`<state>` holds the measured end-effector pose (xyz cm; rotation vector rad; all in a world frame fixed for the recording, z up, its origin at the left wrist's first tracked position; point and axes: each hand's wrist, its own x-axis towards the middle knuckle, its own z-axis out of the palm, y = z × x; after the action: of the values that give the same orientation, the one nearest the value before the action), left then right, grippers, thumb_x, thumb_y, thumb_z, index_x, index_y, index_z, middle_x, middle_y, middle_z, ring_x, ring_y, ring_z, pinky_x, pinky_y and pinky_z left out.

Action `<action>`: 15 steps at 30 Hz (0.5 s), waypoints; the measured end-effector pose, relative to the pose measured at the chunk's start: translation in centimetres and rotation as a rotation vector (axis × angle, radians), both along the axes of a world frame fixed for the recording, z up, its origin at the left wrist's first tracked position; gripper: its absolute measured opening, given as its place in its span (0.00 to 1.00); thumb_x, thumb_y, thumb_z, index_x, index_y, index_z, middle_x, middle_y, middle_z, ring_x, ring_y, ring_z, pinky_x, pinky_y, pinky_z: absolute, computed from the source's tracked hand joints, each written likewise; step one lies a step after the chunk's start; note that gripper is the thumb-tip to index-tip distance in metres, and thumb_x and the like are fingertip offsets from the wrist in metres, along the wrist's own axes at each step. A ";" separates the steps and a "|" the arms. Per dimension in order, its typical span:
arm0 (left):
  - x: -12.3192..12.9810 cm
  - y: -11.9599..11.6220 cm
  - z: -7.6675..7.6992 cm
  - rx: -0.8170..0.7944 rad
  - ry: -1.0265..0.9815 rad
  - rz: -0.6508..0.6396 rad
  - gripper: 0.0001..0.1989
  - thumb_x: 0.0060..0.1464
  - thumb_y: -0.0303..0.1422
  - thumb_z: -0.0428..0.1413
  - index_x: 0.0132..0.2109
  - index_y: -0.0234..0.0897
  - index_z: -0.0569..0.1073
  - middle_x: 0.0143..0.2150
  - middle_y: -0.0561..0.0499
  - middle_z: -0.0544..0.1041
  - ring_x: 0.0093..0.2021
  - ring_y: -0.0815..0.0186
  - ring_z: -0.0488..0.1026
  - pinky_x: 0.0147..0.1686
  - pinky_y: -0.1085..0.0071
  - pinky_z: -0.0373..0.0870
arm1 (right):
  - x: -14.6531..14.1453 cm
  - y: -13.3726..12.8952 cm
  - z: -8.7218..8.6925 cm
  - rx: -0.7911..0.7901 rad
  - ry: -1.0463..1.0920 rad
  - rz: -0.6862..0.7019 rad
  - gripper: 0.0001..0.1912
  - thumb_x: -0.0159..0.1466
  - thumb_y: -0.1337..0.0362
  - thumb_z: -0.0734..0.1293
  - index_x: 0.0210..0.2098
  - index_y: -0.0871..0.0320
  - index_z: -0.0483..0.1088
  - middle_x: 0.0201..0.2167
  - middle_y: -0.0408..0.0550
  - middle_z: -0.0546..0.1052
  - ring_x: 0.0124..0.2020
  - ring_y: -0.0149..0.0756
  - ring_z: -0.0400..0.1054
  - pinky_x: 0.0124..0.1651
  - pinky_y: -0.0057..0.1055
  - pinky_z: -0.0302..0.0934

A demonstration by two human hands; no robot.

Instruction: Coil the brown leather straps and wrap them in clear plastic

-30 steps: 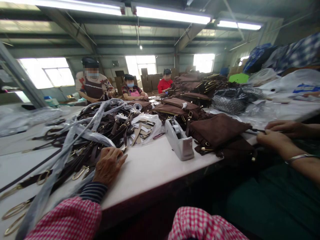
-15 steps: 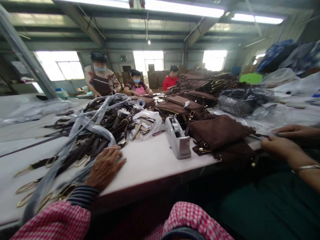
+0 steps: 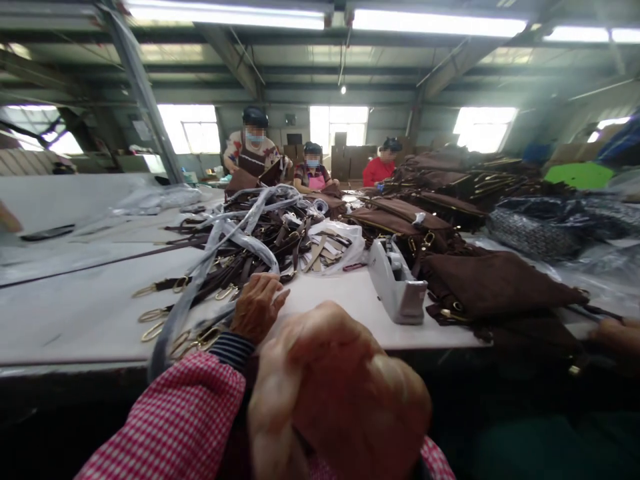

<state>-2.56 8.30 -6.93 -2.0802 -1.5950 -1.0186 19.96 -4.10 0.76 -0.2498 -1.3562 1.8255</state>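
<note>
My left hand (image 3: 257, 308) lies on the white table beside the heap of dark brown straps (image 3: 227, 257), its thumb apart from the fingers. Its fingertips touch the lower end of a plastic-wrapped strap (image 3: 257, 248). Very close to the camera, at bottom centre, my right hand (image 3: 340, 393) looks large and blurred, with bent fingers; whether it holds anything cannot be made out. A grey tape dispenser (image 3: 400, 293) stands right of my left hand. Behind lies a clear bag of beige and white strips (image 3: 330, 250). Brown bags (image 3: 495, 283) lie right of the dispenser.
Gold clasps (image 3: 150, 320) lie at the straps' left ends. More brown bags are piled behind (image 3: 440, 180), near a black plastic-wrapped bundle (image 3: 530, 220). Three people work across the table. Another person's hand (image 3: 617, 333) is at the right edge, on a dark strap.
The view has swung left, so the table items sit further right. My right hand has come up into view. The person at back left now holds up a brown piece.
</note>
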 end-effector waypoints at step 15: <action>1.8 -7.2 1.6 -0.003 -0.208 0.014 0.10 0.67 0.38 0.52 0.42 0.40 0.76 0.48 0.43 0.80 0.53 0.50 0.76 0.55 0.49 0.74 | 0.7 2.2 -1.7 -0.495 0.531 0.121 0.09 0.66 0.56 0.73 0.40 0.54 0.80 0.31 0.44 0.75 0.27 0.28 0.64 0.21 0.18 0.52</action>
<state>-0.73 1.08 -5.36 -2.0172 -1.7062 -1.2634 20.67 -1.94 -0.93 0.0678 -0.5573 2.1135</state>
